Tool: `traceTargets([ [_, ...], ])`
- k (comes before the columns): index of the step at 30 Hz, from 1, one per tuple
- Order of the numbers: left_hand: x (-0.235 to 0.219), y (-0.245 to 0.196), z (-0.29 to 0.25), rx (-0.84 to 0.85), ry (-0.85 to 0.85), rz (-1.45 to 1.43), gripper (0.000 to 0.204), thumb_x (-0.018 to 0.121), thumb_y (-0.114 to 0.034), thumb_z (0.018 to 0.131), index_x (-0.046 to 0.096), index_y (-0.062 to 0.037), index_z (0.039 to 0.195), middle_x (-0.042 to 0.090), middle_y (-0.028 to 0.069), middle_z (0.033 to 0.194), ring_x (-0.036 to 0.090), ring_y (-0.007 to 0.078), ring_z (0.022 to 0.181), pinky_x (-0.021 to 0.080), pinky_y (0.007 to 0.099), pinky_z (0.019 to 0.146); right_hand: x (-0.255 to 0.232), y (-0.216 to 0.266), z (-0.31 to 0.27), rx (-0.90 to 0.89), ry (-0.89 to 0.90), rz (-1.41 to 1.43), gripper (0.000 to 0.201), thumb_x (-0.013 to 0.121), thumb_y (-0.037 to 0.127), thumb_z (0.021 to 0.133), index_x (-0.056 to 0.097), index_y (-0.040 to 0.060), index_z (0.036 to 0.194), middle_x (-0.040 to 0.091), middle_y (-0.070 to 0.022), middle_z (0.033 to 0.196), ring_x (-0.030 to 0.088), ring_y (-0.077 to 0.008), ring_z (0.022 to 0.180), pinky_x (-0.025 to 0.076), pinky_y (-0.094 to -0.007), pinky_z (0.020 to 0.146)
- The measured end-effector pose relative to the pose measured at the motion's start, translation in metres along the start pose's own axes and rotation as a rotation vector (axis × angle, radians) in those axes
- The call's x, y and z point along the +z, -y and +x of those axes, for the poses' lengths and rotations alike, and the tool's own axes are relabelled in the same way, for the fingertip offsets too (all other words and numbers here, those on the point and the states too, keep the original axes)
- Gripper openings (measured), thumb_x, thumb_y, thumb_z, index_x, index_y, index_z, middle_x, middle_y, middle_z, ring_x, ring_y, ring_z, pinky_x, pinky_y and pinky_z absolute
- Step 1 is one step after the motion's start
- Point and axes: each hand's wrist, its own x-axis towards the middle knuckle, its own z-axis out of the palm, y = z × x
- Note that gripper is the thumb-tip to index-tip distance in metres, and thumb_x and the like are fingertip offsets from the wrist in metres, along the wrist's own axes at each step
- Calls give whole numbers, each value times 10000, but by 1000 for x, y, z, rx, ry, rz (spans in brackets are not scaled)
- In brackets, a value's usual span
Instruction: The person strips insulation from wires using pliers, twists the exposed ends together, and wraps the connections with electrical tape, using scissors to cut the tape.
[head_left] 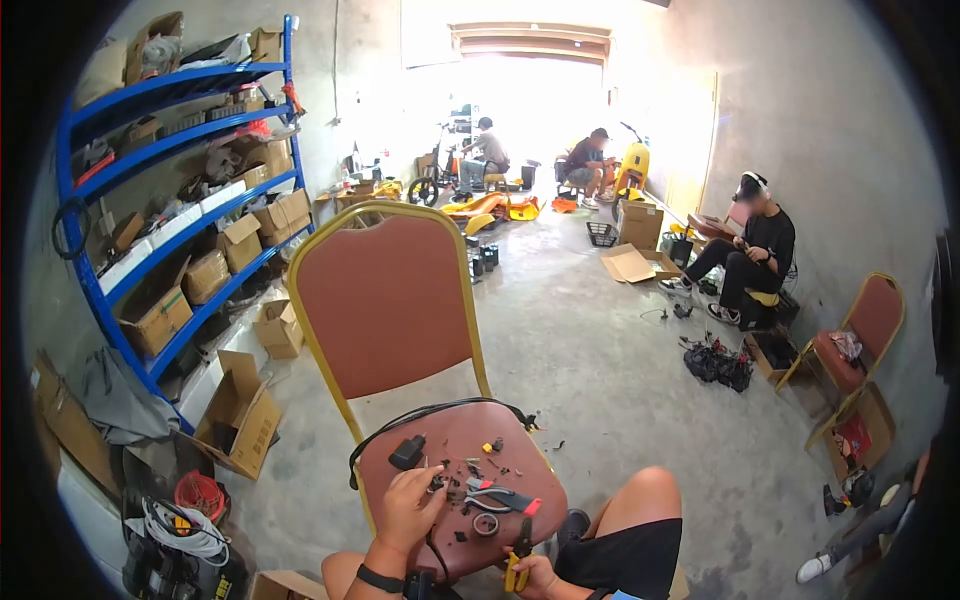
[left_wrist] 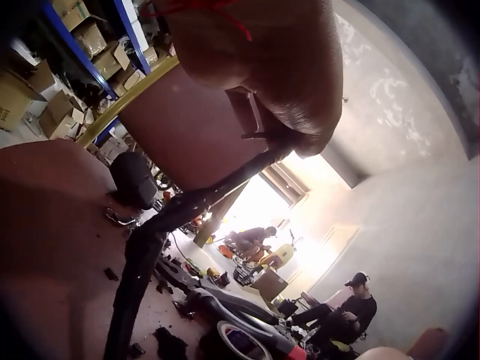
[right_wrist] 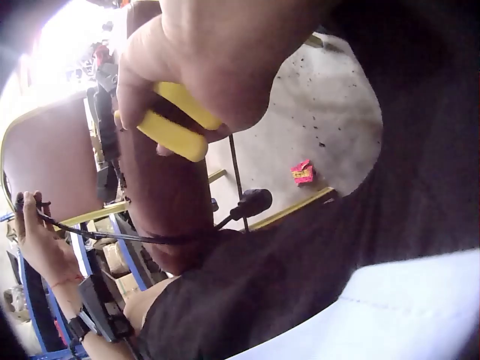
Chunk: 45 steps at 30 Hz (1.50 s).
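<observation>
My left hand (head_left: pixel 408 508) is raised over the seat of a red-brown chair (head_left: pixel 400 490), pinching a black cable (left_wrist: pixel 142 251) near its end. The cable runs down from the fingers, and in the right wrist view it stretches towards my lap and a black plug-like piece (right_wrist: pixel 253 202). My right hand (head_left: pixel 540 576) grips yellow-handled pliers (head_left: pixel 517 568) by the seat's front edge, dark jaws pointing up. On the seat between the hands lie grey pliers with red grip ends (head_left: pixel 508 497) and a roll of tape (head_left: pixel 486 524). A black adapter-like block (head_left: pixel 407 453) sits left of them.
Scraps and a small yellow connector (head_left: pixel 493 446) are scattered on the seat, with a thick black cable (head_left: pixel 440 405) along its back. A blue shelf (head_left: pixel 180 190) with boxes stands left. Several people sit farther off; a second chair (head_left: pixel 868 325) is at right.
</observation>
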Motion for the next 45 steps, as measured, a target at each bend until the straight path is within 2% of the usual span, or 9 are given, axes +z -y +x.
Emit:
traceTargets([
  [7,-6,0,-6,15,18,9,305,745,-104,806,706,-61,1105,700,110,978,667,295,898,524,374,836,60,4,-30,32,51,223,432,612,65,711,591,102,1141,629,-78,790,648,-293,714,561,-436,642],
  [10,-11,0,-11,-18,17,-38,295,740,-107,818,701,-60,1106,699,109,984,671,294,909,534,367,817,71,0,-39,-117,-77,-58,417,621,78,712,591,104,1127,644,-103,816,650,-298,759,559,-442,674],
  [14,-5,1,-5,-85,-28,-129,260,723,-94,839,694,-47,1093,696,118,990,678,291,913,545,358,787,111,13,-74,36,-140,-30,481,603,35,772,533,106,1242,659,-149,1022,666,-319,955,564,-454,853],
  [15,-5,0,-9,-104,-37,-137,252,717,-88,845,691,-42,1091,694,123,993,680,291,912,546,355,781,103,21,-78,91,29,-66,526,578,15,845,477,111,1353,642,-166,1164,647,-325,1078,549,-461,918],
  [21,-4,-10,-9,-210,47,-369,172,652,19,887,636,29,1059,704,129,1003,696,226,955,539,318,874,153,53,-79,-17,-76,-410,381,564,-8,924,504,78,1290,654,-105,1112,664,-246,971,567,-369,835],
  [25,-5,-27,-4,-528,78,-986,182,573,62,957,578,42,1138,687,140,1055,679,228,1033,558,341,913,210,83,-51,-179,-96,-646,458,553,-57,855,506,61,1295,642,-93,1115,646,-222,995,546,-391,885],
  [33,-1,-32,26,-575,-229,-1159,186,620,16,944,577,15,1125,681,155,1016,682,258,999,578,369,895,294,142,7,-483,-64,-775,438,563,-52,865,489,33,1288,612,-92,1028,601,-158,852,505,-284,717],
  [37,21,-16,22,-624,-340,-1223,186,634,-8,943,574,-3,1120,664,123,1010,673,241,997,584,379,894,257,154,52,-307,8,-606,343,575,69,904,560,90,1247,618,-57,897,585,-142,708,500,-285,634],
  [45,31,15,9,-652,-359,-1189,212,645,5,935,572,-8,1133,645,108,1077,645,231,1062,540,358,943,225,139,63,-101,129,-493,415,557,123,953,480,14,1346,655,-95,1025,622,-205,917,515,-327,808],
])
